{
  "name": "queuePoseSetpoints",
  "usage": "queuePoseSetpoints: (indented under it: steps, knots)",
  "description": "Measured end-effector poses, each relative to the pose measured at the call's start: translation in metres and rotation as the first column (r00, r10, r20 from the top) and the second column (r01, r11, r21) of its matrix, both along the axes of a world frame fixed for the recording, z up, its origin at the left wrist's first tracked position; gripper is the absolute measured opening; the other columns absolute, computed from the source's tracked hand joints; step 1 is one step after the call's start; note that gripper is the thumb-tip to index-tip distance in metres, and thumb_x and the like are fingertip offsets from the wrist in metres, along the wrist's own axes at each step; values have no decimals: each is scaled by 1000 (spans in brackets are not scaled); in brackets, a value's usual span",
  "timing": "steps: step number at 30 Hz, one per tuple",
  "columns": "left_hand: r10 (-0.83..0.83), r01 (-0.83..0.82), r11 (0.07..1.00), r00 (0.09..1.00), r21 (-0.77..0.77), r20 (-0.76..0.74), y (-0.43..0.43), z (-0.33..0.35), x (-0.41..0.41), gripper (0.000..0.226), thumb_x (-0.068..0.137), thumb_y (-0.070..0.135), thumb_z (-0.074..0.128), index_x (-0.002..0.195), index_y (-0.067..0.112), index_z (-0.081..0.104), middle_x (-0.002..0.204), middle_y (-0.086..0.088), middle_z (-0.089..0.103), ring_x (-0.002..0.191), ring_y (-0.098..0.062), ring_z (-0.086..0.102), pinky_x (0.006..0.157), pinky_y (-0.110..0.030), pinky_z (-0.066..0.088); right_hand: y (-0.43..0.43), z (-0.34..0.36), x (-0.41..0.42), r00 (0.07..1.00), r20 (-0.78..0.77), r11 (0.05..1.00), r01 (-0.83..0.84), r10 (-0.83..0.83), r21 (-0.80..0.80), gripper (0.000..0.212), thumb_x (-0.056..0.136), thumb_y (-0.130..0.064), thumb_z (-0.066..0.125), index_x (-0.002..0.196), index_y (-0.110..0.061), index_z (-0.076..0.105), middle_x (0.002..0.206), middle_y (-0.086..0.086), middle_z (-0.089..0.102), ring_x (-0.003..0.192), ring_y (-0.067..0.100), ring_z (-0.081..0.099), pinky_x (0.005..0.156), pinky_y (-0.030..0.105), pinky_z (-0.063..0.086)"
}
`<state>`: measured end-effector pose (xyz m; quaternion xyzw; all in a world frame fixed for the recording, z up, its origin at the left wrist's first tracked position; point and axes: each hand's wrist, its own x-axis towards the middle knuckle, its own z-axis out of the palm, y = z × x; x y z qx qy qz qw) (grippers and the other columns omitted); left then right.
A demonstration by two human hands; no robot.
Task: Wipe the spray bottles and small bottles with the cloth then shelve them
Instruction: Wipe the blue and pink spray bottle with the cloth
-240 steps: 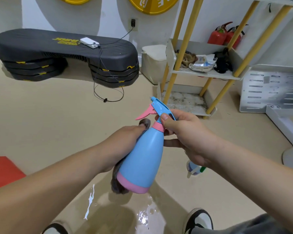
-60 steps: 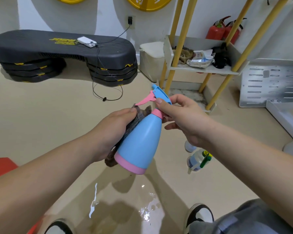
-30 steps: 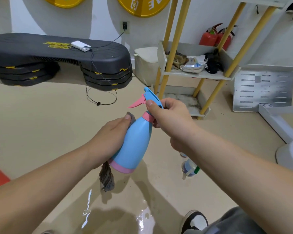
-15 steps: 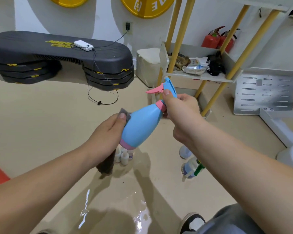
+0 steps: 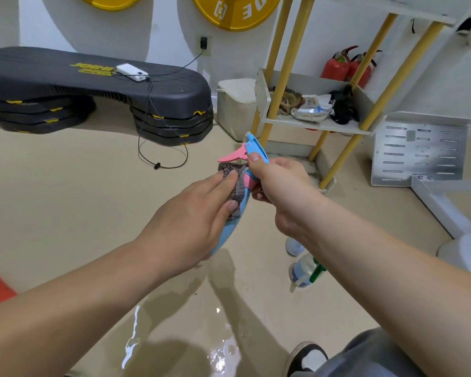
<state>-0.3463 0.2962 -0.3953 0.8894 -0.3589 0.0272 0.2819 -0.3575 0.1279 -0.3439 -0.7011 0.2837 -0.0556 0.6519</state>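
Surroundings: beyond both grips stands a rack (image 5: 320, 126) on yellow posts. Its middle shelf carries rags, a crumpled packet and a dark bundle, and its bottom tray (image 5: 292, 155) lies just past the right grip. A white bin (image 5: 235, 104) stands just beside the rack, and two fire extinguishers (image 5: 337, 67) show behind it. Far out to the left of the left grip sits a black step platform (image 5: 93, 77) with a white power bank (image 5: 132, 72) on top; a cable loops from it down to the floor. Below the right forearm, a second spray bottle (image 5: 301, 270) with a green trigger lies on the floor beside a white bottle (image 5: 293, 244) that the arm partly hides.

Grip: the right grip (image 5: 280, 186) grasps the spray bottle (image 5: 254, 146) at its neck, thumb laid on the blue head. The bottle hangs in the air between the two grips, head tilted away from the person. The left grip (image 5: 191, 221) clasps the grey cloth (image 5: 237, 186) against the bottle's body, fingers and thumb curled on it. Most of the body is hidden behind that hand.

Room: bare floor (image 5: 65, 200) lies open left of the left grip. A wet patch (image 5: 220, 357) and a shoe (image 5: 307, 355) lie beneath the arms.
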Motion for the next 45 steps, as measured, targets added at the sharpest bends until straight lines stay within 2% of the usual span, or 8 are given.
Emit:
queuePoseSetpoints:
  steps: [7, 10, 13, 20, 28, 32, 38, 45]
  knots:
    - [151, -256, 945, 895, -205, -421, 4, -11, 2, 53, 105, 54, 42, 158, 48, 33, 148, 22, 47, 114, 10, 58, 88, -4, 39, -5, 5, 2, 999, 33, 999, 32, -32, -1, 24, 104, -33, 62, 108, -9, 61, 99, 12, 70, 84, 22, 63, 89, 42, 60]
    - [160, -493, 834, 645, -247, -747, 3, -21, 1, 52, 105, 62, 38, 156, 51, 35, 143, 19, 61, 136, -11, 52, 113, -29, 35, -10, 4, 2, 993, 29, 988, 112, -116, 105, 22, 104, -30, 62, 113, -10, 61, 104, 12, 71, 88, 23, 72, 82, 37, 64]
    - [19, -642, 717, 409, -273, -912, 4, -15, 6, 53, 99, 68, 48, 148, 50, 43, 122, 11, 71, 100, -23, 71, 102, -50, 54, -14, 4, 4, 983, 11, 959, 177, -184, 221, 25, 104, -27, 63, 120, -8, 61, 108, 14, 73, 92, 25, 77, 73, 34, 65]
    - [-414, -717, 593, 119, -366, -903, 4, 6, 9, 61, 93, 64, 64, 142, 28, 54, 130, -23, 70, 105, -56, 71, 101, -63, 52, -17, 1, 4, 976, -59, 891, 217, -212, 398, 31, 100, -24, 68, 124, -6, 60, 98, 16, 75, 75, 26, 79, 66, 42, 66]
    - [-292, -781, 528, 203, -335, -935, 4, 5, 9, 36, 108, 47, 49, 133, 21, 56, 120, -18, 73, 92, -54, 74, 95, -58, 58, -16, -3, 1, 992, 8, 948, 120, -128, 296, 33, 92, -22, 79, 114, -1, 68, 88, 11, 75, 74, 24, 77, 79, 41, 66]
    - [51, -798, 538, 352, -271, -935, 3, -7, 12, 30, 111, 39, 39, 129, 22, 55, 126, -15, 67, 90, -50, 75, 91, -54, 60, -13, -8, -1, 998, 14, 976, 53, -57, 210, 28, 94, -24, 78, 110, -2, 70, 100, 15, 78, 93, 30, 79, 87, 42, 64]
    - [381, -389, 921, 894, 12, -234, -11, -5, -3, 62, 107, 49, 27, 161, 18, 29, 143, -15, 48, 138, -36, 41, 115, -54, 34, -2, -7, 0, 1000, 5, 991, 4, -4, 135, 28, 97, -30, 73, 103, -3, 69, 93, 14, 76, 80, 26, 73, 81, 40, 66]
    - [111, -109, 993, 992, 40, -58, -15, 11, -8, 73, 95, 58, 35, 159, 23, 29, 127, -3, 58, 119, -28, 54, 99, -49, 46, 6, -4, -9, 993, 20, 990, -121, 119, 78, 28, 100, -25, 70, 109, 2, 68, 80, 9, 69, 54, 12, 64, 48, 25, 55]
